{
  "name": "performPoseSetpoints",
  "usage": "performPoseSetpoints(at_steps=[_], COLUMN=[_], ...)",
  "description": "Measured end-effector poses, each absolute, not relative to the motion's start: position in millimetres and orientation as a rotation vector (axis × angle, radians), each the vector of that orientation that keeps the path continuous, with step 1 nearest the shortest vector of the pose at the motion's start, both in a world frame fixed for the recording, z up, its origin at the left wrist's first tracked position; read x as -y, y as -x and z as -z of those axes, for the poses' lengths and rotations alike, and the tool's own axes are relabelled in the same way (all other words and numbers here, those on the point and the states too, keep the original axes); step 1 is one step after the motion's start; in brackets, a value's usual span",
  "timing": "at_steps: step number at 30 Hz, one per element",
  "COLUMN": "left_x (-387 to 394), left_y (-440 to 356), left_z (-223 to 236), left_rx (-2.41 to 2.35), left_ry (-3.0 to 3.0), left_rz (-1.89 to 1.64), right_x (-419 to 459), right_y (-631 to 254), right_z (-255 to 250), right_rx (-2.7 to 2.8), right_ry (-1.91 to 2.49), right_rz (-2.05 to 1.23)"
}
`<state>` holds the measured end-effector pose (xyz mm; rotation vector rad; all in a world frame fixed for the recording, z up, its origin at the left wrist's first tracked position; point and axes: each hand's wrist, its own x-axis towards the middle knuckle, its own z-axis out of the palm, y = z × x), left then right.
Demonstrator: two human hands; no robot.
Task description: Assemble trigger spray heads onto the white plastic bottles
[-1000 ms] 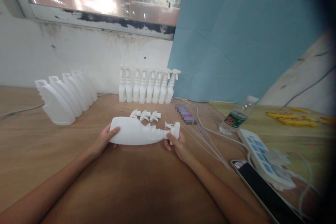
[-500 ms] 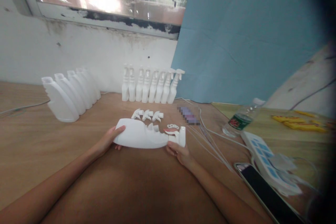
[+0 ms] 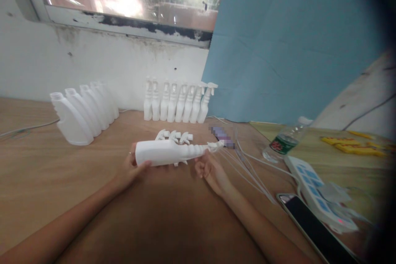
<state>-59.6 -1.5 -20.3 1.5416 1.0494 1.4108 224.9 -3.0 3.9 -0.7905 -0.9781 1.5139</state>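
A white spray bottle (image 3: 167, 152) lies sideways in the air between my hands, its base to the left. My left hand (image 3: 133, 169) is closed around the base end, thumb along the near side. At the neck, my right hand (image 3: 214, 174) pinches with curled fingers just below the white trigger head (image 3: 215, 145). Three loose trigger heads (image 3: 175, 136) lie on the table behind the bottle, partly hidden by it. Below the bottle's lower edge a small white piece (image 3: 181, 163) shows, mostly covered.
Several white spray bottles with heads (image 3: 180, 105) stand in a row by the wall. Several open bottles (image 3: 76, 121) stand at left. To the right are a water bottle (image 3: 283, 142), a power strip (image 3: 318, 194), a phone (image 3: 318, 227), thin cables and yellow packets (image 3: 355, 147).
The bottle has rolled about its long axis, so its trigger head now shows a narrower side. My left hand has shifted its grip on the base, and the right-hand fingers have curled in.
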Motion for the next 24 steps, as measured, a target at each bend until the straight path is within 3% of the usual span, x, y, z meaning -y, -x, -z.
performPoseSetpoints(at_steps=[5, 9, 19, 24], left_x=[10.2, 6.3, -11.4, -15.9], left_y=[47.4, 42.1, 50.9, 53.9], left_z=[27.3, 31.0, 20.9, 24.9], left_rx=[-0.724, -0.629, -1.139, -1.1], left_ry=[-2.22, -2.653, -2.53, -2.654], left_rz=[-1.496, -1.458, -1.203, -0.98], right_x=[19.4, 28.7, -126.3, -183.3], right_y=[-212.6, -198.1, -288.8, -305.9], right_z=[-22.9, -35.4, -70.6, -48.6], right_rx=[1.029, 1.127, 1.379, 1.473], right_ry=[0.704, 0.816, 1.019, 1.222], right_rz=[-1.588, -1.466, -0.393, -0.176])
